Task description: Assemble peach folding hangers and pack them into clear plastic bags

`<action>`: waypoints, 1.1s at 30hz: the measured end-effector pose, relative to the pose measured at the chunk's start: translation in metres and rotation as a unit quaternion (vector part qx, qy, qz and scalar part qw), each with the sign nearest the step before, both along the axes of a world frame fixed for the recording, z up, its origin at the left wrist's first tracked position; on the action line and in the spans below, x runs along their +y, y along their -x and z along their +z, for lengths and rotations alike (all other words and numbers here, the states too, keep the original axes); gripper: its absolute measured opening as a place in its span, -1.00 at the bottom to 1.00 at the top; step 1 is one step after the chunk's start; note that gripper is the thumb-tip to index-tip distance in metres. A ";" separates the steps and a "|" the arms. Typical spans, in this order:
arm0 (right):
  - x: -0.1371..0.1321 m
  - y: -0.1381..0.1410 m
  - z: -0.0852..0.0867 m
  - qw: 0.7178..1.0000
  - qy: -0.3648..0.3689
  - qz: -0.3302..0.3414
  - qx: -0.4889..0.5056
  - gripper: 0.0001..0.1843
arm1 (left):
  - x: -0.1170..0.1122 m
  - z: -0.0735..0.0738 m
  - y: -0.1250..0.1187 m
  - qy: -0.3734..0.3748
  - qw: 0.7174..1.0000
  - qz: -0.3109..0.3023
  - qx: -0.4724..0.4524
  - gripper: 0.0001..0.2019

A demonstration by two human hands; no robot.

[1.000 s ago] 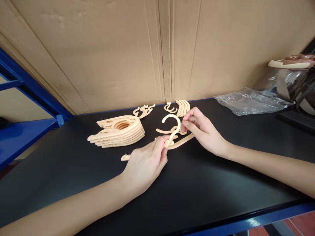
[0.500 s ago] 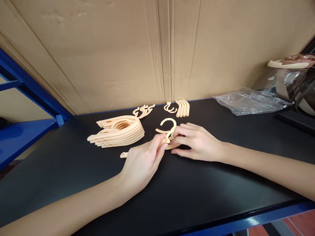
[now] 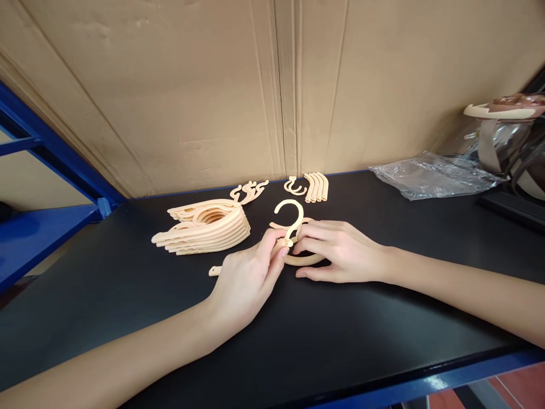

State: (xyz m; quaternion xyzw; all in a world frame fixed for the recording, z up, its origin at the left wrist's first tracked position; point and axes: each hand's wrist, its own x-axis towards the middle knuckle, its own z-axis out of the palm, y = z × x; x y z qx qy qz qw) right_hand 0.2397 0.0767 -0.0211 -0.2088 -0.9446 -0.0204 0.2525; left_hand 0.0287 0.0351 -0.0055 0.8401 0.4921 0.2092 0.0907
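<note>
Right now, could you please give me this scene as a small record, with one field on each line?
Left hand: pinches an upright beige hook near its base
Right hand: at a curved beige strip; its exact contact is hidden
Left side: stack of hanger pieces
Far edge: loose small hooks; row of short bent pieces
Right side: clear plastic bag
Surface: black tabletop
Backdrop: brown cardboard

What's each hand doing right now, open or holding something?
Left hand: closed, pinching the base of an upright hook.
Right hand: fingers bent at the curved piece; whether it grips cannot be told.
</note>
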 end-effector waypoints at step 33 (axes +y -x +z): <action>0.004 -0.002 0.000 0.991 -0.104 -0.084 0.010 -0.78 | 0.007 0.005 0.000 0.101 0.991 0.027 -0.087 -0.65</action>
